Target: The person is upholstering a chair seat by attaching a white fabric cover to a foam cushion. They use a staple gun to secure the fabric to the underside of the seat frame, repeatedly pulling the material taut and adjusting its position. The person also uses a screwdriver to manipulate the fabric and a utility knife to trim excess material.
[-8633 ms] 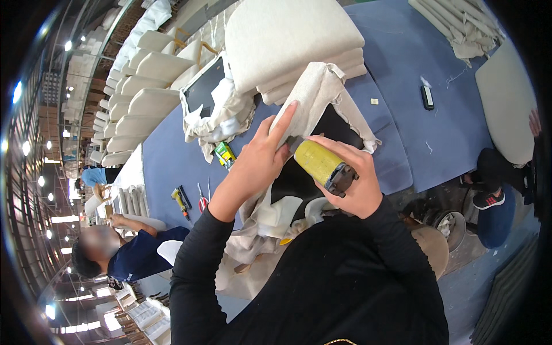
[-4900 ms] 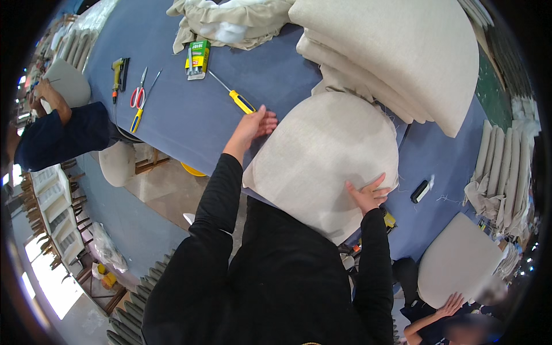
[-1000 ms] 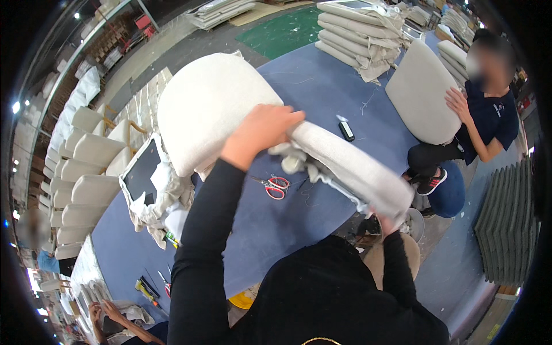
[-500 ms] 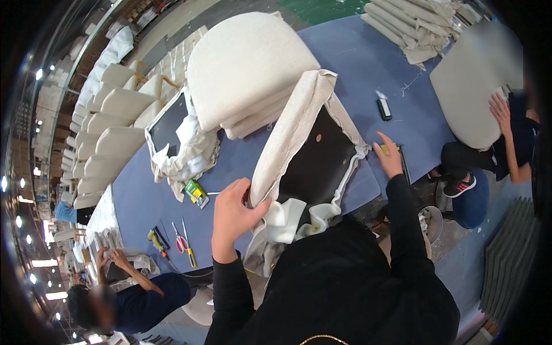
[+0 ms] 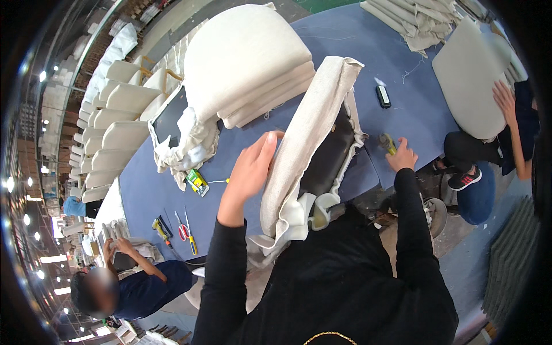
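Note:
A chair panel (image 5: 330, 164), cream fabric folded around a black board, stands tilted on edge before me. White padding (image 5: 305, 210) and loose cloth bunch at its lower end. My left hand (image 5: 250, 169) holds its left side, with some fingertips hidden behind the fabric. Off to the panel's right, my right hand (image 5: 403, 156) closes on a yellow-and-grey staple gun (image 5: 388, 144) low over the blue table (image 5: 368, 52); part of the tool is covered by the fingers.
Finished cushions (image 5: 247, 63) are stacked behind the panel. To the left lie another half-covered panel (image 5: 172, 126), a small green box (image 5: 196, 182), a screwdriver (image 5: 191, 238), scissors (image 5: 183, 232) and another staple gun (image 5: 162, 229). A black marker-like item (image 5: 383, 96) lies right. Co-workers sit on both sides.
The panel has tipped up and to the right, showing more of its cream side. My left hand has risen along it. My right hand has gone from open to closed around the staple gun.

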The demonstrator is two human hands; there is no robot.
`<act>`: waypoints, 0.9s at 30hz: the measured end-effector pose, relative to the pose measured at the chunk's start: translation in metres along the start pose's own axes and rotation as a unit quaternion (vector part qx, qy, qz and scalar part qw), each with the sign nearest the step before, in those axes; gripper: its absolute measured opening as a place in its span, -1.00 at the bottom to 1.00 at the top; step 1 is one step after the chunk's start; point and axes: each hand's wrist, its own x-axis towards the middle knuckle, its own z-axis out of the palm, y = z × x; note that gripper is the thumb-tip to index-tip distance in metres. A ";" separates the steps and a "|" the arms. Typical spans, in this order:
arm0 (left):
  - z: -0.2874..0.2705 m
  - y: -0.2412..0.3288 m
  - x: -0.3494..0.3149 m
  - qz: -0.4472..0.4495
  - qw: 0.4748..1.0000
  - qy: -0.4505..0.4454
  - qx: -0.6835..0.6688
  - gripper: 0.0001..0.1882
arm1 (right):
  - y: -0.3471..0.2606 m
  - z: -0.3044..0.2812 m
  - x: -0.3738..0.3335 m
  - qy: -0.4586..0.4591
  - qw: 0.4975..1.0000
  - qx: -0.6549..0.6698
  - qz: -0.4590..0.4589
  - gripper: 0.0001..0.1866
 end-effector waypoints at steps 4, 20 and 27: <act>0.010 -0.024 0.039 0.018 0.998 -0.032 -0.054 -0.32 | -0.062 -0.094 -0.063 -0.103 0.916 0.372 -0.113 -0.28; 0.002 0.004 0.004 0.081 0.989 0.032 0.122 -0.30 | -0.192 -0.124 -0.156 -0.063 0.757 0.510 -0.404 -0.24; 0.000 0.015 -0.010 0.099 0.955 0.047 0.277 -0.27 | -0.215 -0.129 -0.154 -0.060 0.734 0.540 -0.408 -0.35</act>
